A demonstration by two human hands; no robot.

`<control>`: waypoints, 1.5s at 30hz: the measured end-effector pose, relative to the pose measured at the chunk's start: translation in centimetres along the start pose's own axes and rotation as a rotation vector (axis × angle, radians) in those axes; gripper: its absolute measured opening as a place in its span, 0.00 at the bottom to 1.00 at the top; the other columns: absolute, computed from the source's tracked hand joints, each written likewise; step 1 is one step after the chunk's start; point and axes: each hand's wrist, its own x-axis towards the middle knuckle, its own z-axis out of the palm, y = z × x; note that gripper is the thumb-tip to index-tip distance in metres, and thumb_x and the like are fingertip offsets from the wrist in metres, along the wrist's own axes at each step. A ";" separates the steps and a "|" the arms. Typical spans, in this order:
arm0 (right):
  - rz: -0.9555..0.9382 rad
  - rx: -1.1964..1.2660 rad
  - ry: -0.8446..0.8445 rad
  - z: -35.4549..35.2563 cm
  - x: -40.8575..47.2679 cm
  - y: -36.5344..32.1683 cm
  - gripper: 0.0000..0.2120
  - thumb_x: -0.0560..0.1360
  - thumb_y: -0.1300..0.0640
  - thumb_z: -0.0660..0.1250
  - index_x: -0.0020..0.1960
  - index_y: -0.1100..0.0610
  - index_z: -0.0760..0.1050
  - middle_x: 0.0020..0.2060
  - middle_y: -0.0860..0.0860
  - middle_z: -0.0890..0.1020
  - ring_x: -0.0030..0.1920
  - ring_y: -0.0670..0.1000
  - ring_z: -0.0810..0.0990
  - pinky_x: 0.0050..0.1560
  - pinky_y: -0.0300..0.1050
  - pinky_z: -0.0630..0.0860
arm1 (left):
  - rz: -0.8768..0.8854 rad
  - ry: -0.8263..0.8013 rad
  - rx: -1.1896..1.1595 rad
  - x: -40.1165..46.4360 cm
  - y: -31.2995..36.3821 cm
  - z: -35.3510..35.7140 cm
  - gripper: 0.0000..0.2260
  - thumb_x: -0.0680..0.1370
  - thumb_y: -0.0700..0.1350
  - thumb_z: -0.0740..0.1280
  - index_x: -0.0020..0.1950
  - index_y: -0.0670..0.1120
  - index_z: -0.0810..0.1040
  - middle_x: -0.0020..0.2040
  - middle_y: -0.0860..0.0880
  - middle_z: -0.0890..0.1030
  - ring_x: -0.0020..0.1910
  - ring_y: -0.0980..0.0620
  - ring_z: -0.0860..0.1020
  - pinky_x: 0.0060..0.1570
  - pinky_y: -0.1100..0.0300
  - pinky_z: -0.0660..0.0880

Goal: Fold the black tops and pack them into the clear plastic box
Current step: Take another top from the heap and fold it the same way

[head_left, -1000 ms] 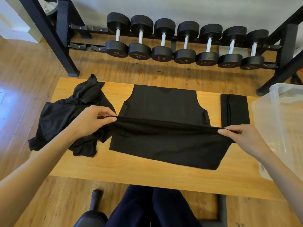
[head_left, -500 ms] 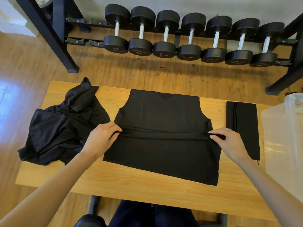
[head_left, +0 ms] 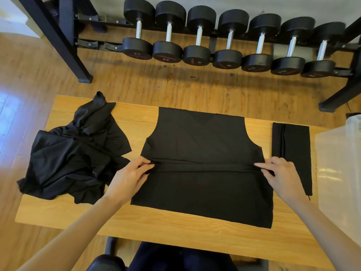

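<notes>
Wooden table (head_left: 175,229) — flat black top (head_left: 203,184), crumpled pile (head_left: 74,161), folded top (head_left: 293,151).

Markings on the dumbbells (head_left: 197,55) (too blurred) cannot be read

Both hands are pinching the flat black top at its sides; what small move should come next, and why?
Probably lift the pinched ridge and carry it over to fold the flat black sleeveless top in half. The left hand and right hand each pinch a side edge at mid-length, with a crease between them, on the wooden table.
</notes>
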 end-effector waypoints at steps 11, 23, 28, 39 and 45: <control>0.123 -0.081 0.071 1.6 -0.6 -0.5 0.15 0.72 0.64 0.73 0.58 0.58 0.81 0.49 0.57 0.79 0.53 0.59 0.78 0.57 0.58 0.73 | -0.118 0.083 -0.108 2.8 0.2 -2.2 0.15 0.79 0.47 0.67 0.66 0.50 0.78 0.55 0.56 0.73 0.42 0.57 0.77 0.40 0.62 0.79; 0.129 -0.092 0.092 2.0 -0.4 -0.3 0.14 0.73 0.64 0.72 0.58 0.57 0.80 0.50 0.57 0.79 0.54 0.59 0.77 0.59 0.58 0.72 | -0.296 0.141 -0.056 4.8 -2.0 -2.0 0.11 0.80 0.38 0.64 0.61 0.43 0.76 0.60 0.48 0.70 0.47 0.49 0.77 0.43 0.48 0.80; 0.098 -0.123 0.123 1.9 -0.6 -0.6 0.16 0.71 0.66 0.73 0.58 0.59 0.80 0.50 0.58 0.79 0.53 0.60 0.78 0.56 0.58 0.74 | 0.016 0.051 0.032 3.7 0.1 -1.4 0.18 0.80 0.37 0.60 0.70 0.42 0.74 0.69 0.45 0.74 0.65 0.46 0.75 0.64 0.55 0.73; -0.030 -0.300 0.103 2.3 -0.9 -0.2 0.26 0.69 0.65 0.74 0.67 0.61 0.75 0.65 0.59 0.77 0.55 0.60 0.79 0.54 0.59 0.77 | -0.001 -0.130 0.070 0.7 0.0 0.3 0.33 0.76 0.60 0.64 0.77 0.46 0.64 0.80 0.51 0.57 0.69 0.53 0.72 0.54 0.59 0.80; 0.116 -0.232 0.142 1.8 -1.3 -0.3 0.21 0.70 0.63 0.75 0.62 0.63 0.77 0.52 0.61 0.80 0.52 0.63 0.78 0.52 0.60 0.75 | -0.030 -0.021 0.031 0.0 0.2 0.0 0.20 0.77 0.46 0.70 0.69 0.46 0.74 0.72 0.52 0.70 0.45 0.55 0.82 0.39 0.61 0.81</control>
